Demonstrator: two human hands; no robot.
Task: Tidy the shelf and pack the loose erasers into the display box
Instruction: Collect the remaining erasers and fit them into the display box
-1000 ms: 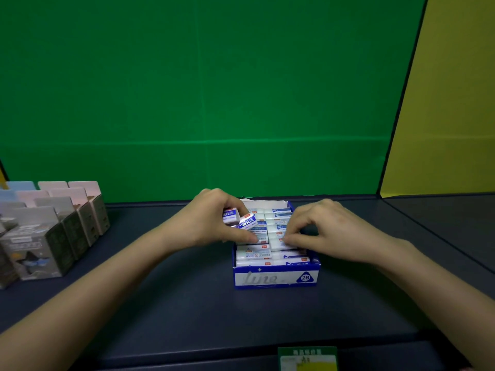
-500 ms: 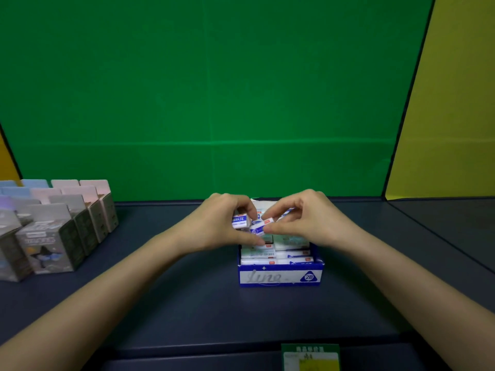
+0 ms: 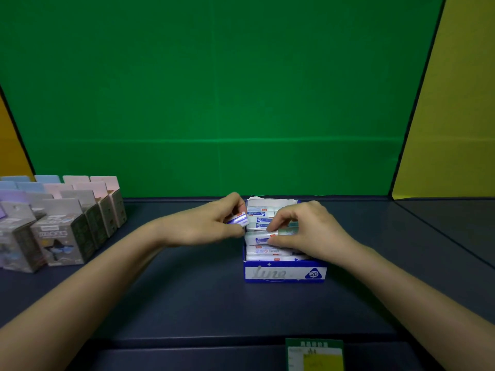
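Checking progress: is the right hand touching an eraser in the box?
Touching. Head view: right hand pinches an eraser inside the display box.

The right grip (image 3: 308, 231) is covering the right half of the rows of erasers (image 3: 258, 220) in the display box (image 3: 285, 274), and its curled fingers are hiding part of the pinched eraser (image 3: 257, 239) beneath them. The left grip (image 3: 211, 226) is wrapping round a loose eraser (image 3: 239, 218) just outside the box's left wall; blur is smearing its wrapper into blue and white. Lettering on the packed wrappers is coming out too small to read. At the left edge of the shelf (image 3: 187, 290), the cartons (image 3: 61, 236) are running out of view. At its front edge, a green label (image 3: 314, 354) is being cut off at the bottom, its writing too blurred to read.
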